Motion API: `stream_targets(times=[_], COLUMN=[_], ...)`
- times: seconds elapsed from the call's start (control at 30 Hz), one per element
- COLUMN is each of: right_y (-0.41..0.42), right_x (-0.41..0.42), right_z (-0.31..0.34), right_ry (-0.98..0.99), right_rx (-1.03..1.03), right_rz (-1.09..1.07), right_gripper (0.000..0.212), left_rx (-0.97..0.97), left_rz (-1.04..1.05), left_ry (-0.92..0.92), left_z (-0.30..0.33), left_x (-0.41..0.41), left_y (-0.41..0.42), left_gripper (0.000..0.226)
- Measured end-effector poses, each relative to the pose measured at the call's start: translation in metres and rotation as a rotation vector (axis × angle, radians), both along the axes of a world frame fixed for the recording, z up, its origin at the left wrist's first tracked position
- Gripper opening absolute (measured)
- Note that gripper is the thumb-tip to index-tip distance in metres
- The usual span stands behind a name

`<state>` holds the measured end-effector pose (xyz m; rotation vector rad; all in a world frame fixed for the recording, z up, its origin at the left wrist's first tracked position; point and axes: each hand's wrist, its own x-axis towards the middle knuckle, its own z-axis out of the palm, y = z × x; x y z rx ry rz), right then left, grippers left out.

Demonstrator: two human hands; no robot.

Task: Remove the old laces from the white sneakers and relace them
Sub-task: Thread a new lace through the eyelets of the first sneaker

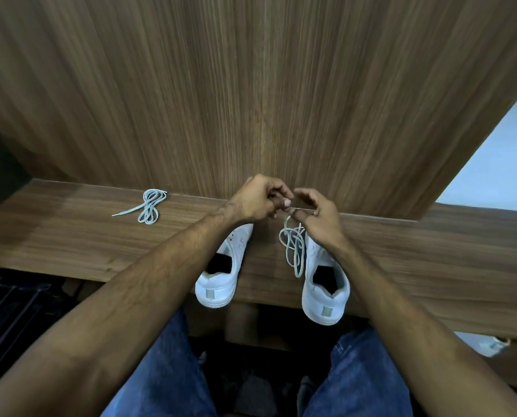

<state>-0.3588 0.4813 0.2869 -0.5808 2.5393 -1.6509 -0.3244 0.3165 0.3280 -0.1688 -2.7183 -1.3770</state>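
Two white sneakers stand on a wooden shelf with their heels toward me, the left sneaker (221,272) and the right sneaker (323,284). Neither shows laces in its eyelets, though my arms cover the fronts. My left hand (258,200) and my right hand (317,212) meet above the toes and pinch a grey lace (293,248), whose loops dangle over the right sneaker. A second grey lace (149,206) lies coiled on the shelf to the left.
The wooden shelf (70,236) runs left to right below a tall wood panel (251,85). Both sneaker heels overhang its front edge. A dark rack (10,311) sits at lower left. More white shoes (488,344) lie under the shelf at right.
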Motion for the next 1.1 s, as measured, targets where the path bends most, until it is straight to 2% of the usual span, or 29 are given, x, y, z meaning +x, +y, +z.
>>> stream_targets(times=[0.07, 0.17, 0.27, 0.33, 0.43, 0.5, 0.6, 0.63, 0.7, 0.73, 0.8, 0.9, 1.03, 1.1], right_y=[-0.007, -0.005, 0.004, 0.009, 0.020, 0.030, 0.039, 0.038, 0.033, 0.030, 0.024, 0.008, -0.021, -0.031], right_x=[0.003, 0.003, 0.004, 0.007, 0.007, -0.003, -0.021, -0.026, -0.031, -0.031, -0.030, -0.026, -0.017, -0.013], right_z=[0.002, -0.002, -0.006, -0.010, -0.027, -0.040, -0.043, -0.038, -0.021, -0.010, 0.015, 0.056, 0.102, 0.115], right_ry=[-0.068, -0.056, 0.040, 0.057, 0.100, 0.112, 0.045, -0.018, -0.252, -0.389, -0.544, -0.509, -0.399, -0.380], right_rx=[-0.048, 0.010, 0.203, 0.391, 0.688, 0.743, 0.602, 0.477, 0.059, -0.148, -0.409, -0.621, -0.581, -0.540], right_rz=[0.083, 0.067, 0.068, 0.149, 0.203, 0.107, -0.087, -0.147, -0.268, -0.311, -0.298, -0.151, 0.031, 0.092], right_gripper=[0.015, 0.011, 0.007, 0.008, 0.017, 0.026, 0.023, 0.016, 0.014, 0.015, 0.022, 0.030, 0.028, 0.027], left_rx=[-0.075, -0.168, -0.290, -0.286, 0.064, 0.413, 0.942, 1.040, 1.097, 1.095, 1.064, 0.940, 0.633, 0.549], left_rz=[0.020, 0.125, 0.195, 0.279, 0.504, 0.646, 0.897, 0.977, 1.060, 1.061, 1.004, 0.813, 0.345, 0.151], left_ry=[0.058, 0.069, 0.035, 0.042, 0.123, 0.217, 0.319, 0.330, 0.312, 0.285, 0.208, 0.063, -0.100, -0.123], left_z=[0.000, -0.005, -0.018, -0.027, -0.032, -0.026, -0.008, -0.005, -0.003, -0.005, -0.011, -0.022, -0.032, -0.034], left_x=[0.002, 0.008, 0.014, 0.015, 0.012, 0.010, 0.006, 0.005, 0.006, 0.007, 0.011, 0.015, 0.017, 0.014], left_y=[-0.002, -0.013, -0.023, -0.030, -0.044, -0.056, -0.081, -0.090, -0.100, -0.100, -0.089, -0.060, -0.009, 0.015], left_gripper=[0.003, 0.003, 0.004, 0.007, 0.026, 0.029, 0.025, 0.025, 0.024, 0.025, 0.027, 0.023, 0.023, 0.027])
